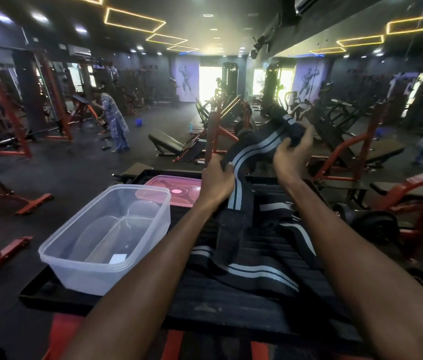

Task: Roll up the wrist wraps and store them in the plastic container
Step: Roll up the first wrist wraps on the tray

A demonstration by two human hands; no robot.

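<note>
Black striped wrap (252,149) held up over bench (231,294), far of tub (106,237). Left hand (217,181) pinches mid-strap, right hand (292,154) fingers clenched on rolled end. Risk: slack strap w/ loose tail, roll goes crooked or unwinds if grip slips.

A black wrist wrap (252,152) with pale grey-white stripes running along its length. A second wrap (257,271) shows the same black with pale stripes. A clear, colourless plastic container (80,255). A translucent pink lid (176,189). A black ribbed bench (231,302) surface. Red-orange and black gym frames (10,113) behind.
</note>
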